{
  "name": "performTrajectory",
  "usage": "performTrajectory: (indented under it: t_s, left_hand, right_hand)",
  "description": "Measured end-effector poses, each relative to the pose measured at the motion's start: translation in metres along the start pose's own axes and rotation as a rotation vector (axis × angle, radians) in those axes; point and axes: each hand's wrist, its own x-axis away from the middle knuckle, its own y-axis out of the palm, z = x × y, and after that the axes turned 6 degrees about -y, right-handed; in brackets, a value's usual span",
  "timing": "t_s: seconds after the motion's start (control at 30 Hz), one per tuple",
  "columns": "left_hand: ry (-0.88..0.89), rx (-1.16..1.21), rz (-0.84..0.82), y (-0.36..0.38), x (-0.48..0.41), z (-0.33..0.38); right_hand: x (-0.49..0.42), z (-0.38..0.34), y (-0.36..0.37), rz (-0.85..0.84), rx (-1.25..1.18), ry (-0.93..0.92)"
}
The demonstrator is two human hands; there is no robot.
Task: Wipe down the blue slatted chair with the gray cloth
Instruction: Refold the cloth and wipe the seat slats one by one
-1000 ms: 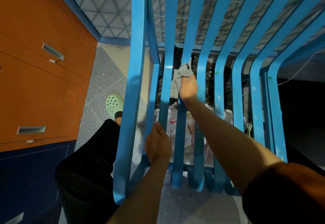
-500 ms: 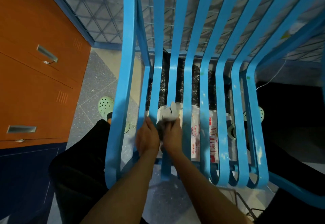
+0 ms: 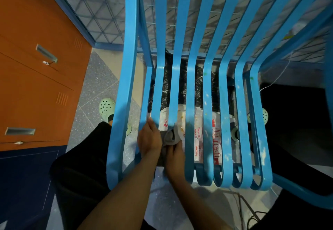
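Note:
The blue slatted chair [image 3: 209, 89] fills the middle of the view, its slats running from the seat's front edge up into the back. My left hand [image 3: 149, 139] grips a slat near the seat's front left. Right beside it, my right hand [image 3: 175, 159] holds the gray cloth [image 3: 168, 138] bunched around the adjacent slat, close to the front edge. The two hands almost touch. The slat under the cloth is mostly hidden there.
Orange locker doors [image 3: 36, 71] stand at the left. Under the seat lie a black plastic bag [image 3: 182, 85] and a white printed bag [image 3: 200, 136]. My green clogs [image 3: 106, 109] stand on the speckled floor. A wire grid [image 3: 108, 9] stands behind the chair. Cables [image 3: 252, 213] lie at the lower right.
My right hand has drawn the cloth down a slat from the back of the seat to the front edge, ending beside my left hand. The left hand has kept its grip.

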Motion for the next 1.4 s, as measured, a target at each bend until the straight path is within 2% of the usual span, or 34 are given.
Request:
performTrajectory:
  t_s: [0.17, 0.37, 0.5, 0.6, 0.87, 1.03, 1.23, 1.3, 1.4]
  left_hand:
    - [-0.037, -0.029, -0.005, 0.002, -0.002, -0.002]
    - [-0.068, -0.076, 0.016, 0.006, -0.005, -0.007]
    - [-0.047, -0.066, 0.025, 0.009, -0.007, -0.005]
    - [-0.067, -0.068, 0.019, 0.009, -0.007, -0.006]
    - [-0.057, -0.091, 0.012, 0.011, -0.01, -0.012]
    - [-0.058, -0.117, 0.012, 0.01, -0.01, -0.007]
    - [-0.065, -0.112, 0.015, 0.005, -0.006, 0.0]
    - [-0.066, -0.109, 0.01, 0.005, -0.005, 0.001]
    - [-0.072, -0.085, 0.006, 0.005, -0.004, 0.0]
  right_hand:
    - [-0.05, -0.011, 0.008, 0.012, 0.013, -0.021]
    - [-0.111, -0.032, 0.017, -0.016, 0.172, -0.009]
    - [-0.159, -0.055, 0.021, 0.038, 0.155, -0.122]
    - [-0.19, -0.074, 0.023, 0.006, 0.19, -0.021]
    - [-0.247, -0.102, 0.029, -0.013, 0.186, 0.01]
    - [-0.228, -0.082, 0.031, -0.004, 0.223, -0.133]
    - [-0.163, -0.033, 0.031, -0.033, 0.551, -0.452]
    - [-0.145, -0.028, 0.026, -0.087, 0.595, -0.457]
    - [-0.114, -0.032, 0.016, -0.173, 0.442, -0.351]
